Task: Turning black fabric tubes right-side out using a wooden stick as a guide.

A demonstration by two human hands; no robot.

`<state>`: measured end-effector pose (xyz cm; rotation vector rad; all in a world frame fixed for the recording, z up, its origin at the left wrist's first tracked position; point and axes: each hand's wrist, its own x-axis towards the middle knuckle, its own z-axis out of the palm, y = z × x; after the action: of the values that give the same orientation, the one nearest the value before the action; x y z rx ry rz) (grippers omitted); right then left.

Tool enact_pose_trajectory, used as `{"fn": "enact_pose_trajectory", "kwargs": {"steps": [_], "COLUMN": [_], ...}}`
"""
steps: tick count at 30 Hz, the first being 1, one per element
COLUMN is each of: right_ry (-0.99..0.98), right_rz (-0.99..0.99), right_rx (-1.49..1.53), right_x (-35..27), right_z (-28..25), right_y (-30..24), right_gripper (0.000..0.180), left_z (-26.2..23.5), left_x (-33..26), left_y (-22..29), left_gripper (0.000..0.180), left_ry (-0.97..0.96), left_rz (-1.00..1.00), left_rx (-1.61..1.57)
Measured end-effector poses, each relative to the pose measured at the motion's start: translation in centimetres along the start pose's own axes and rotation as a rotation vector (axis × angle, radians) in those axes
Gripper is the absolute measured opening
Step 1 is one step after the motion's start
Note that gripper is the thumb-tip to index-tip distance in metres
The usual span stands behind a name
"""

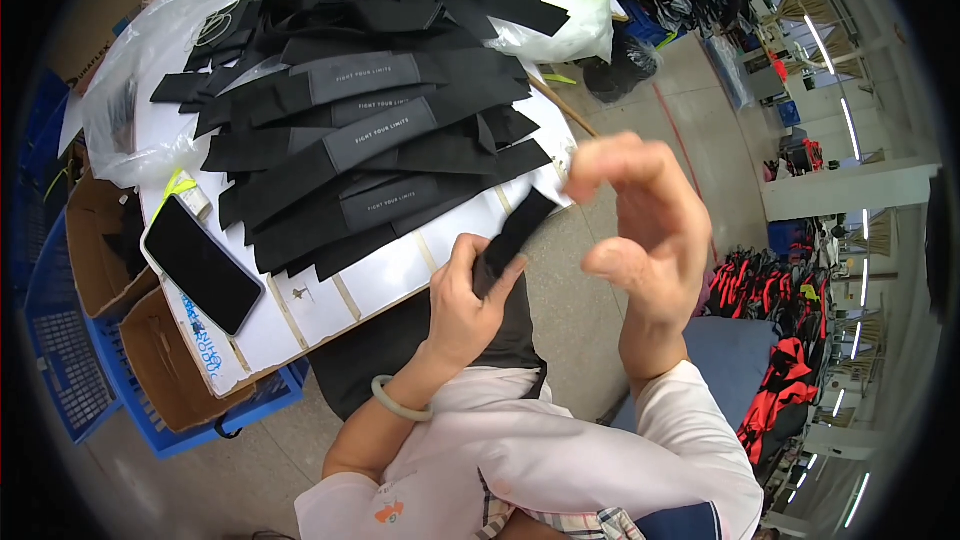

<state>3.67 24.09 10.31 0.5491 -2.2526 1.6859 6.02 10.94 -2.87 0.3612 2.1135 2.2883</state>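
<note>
A short black fabric strip (518,233), folded or doubled up, is gripped in my left hand (466,292) just off the table's near edge. Its loose end points up and to the right and looks slightly blurred. My right hand (650,210) is raised to the right of that end, apart from it. The thumb and fingers curve with a wide gap, and nothing shows between them. Beyond my left hand lies a large heap of flat black fabric bands (370,165), several with a grey printed patch.
A phone (203,265) lies at the left of the white table (315,312). Clear plastic bags (135,110) flank the heap. Blue crates (172,437) with cardboard boxes (170,360) stand left of the table. Red and black garments (780,390) are piled at the right.
</note>
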Motion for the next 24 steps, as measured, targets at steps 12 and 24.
{"fn": "enact_pose_trajectory", "kwargs": {"steps": [12, 24], "right_ry": [-0.059, -0.348], "right_rz": [0.595, 0.681], "right_rx": [0.258, -0.038], "right_x": [2.6, 2.2], "right_z": [1.3, 0.9], "right_y": [7.3, 7.6], "right_gripper": [0.021, 0.018], "left_z": [0.0, -0.9], "left_x": [1.4, 2.3], "left_y": [1.0, 1.7], "left_gripper": [0.031, 0.034], "left_ry": [-0.432, -0.385], "left_rz": [-0.641, -0.574], "left_rx": [-0.922, -0.824]}}
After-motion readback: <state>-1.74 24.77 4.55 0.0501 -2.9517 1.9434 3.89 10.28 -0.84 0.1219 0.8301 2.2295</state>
